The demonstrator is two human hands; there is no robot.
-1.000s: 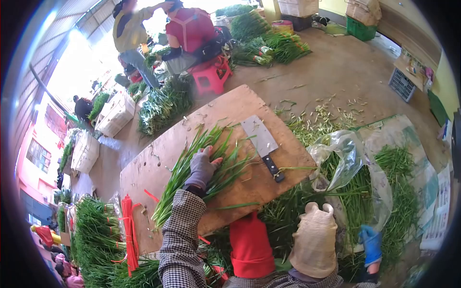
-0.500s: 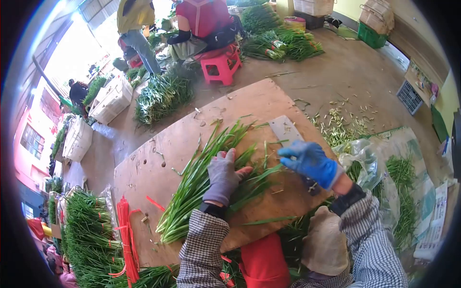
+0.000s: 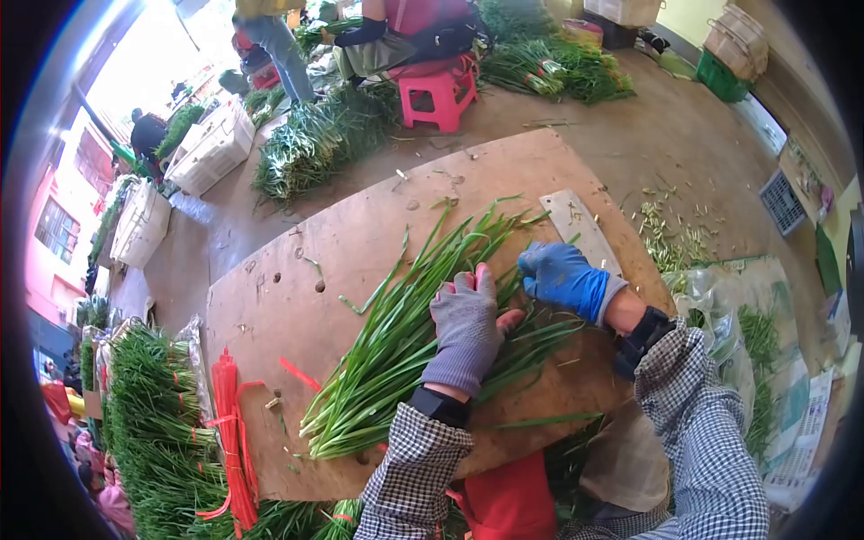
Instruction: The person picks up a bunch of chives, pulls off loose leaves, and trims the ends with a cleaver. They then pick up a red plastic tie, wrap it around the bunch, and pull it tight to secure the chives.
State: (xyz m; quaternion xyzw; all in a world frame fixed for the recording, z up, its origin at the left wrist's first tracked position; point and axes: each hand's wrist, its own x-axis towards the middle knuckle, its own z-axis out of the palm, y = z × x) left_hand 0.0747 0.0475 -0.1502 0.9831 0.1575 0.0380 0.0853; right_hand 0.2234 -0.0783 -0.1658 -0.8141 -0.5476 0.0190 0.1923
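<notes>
A loose bunch of garlic chives (image 3: 387, 360) lies slantwise on a wooden board (image 3: 270, 360), pale stem ends toward me. My left hand (image 3: 468, 328), in a grey glove, is closed over the upper leaves and presses them to the board. Just right of it, my right hand (image 3: 567, 281) in a blue glove has its fingers curled together at the leaf edges; whatever they pinch is hidden. Beyond the right hand, a flat metal blade (image 3: 576, 225) lies on the board, partly covered by that hand.
Red ties (image 3: 236, 432) hang at the board's left edge, beside stacked chives (image 3: 162, 414). Plastic sheeting (image 3: 720, 306) and cut scraps (image 3: 670, 229) lie on the right. Ahead, a person sits on a pink stool (image 3: 436, 94) near more bundles (image 3: 315, 148).
My right hand has drawn in toward the left hand and its fingers are more tightly curled. The left hand still holds the chives. The whole view has shifted slightly.
</notes>
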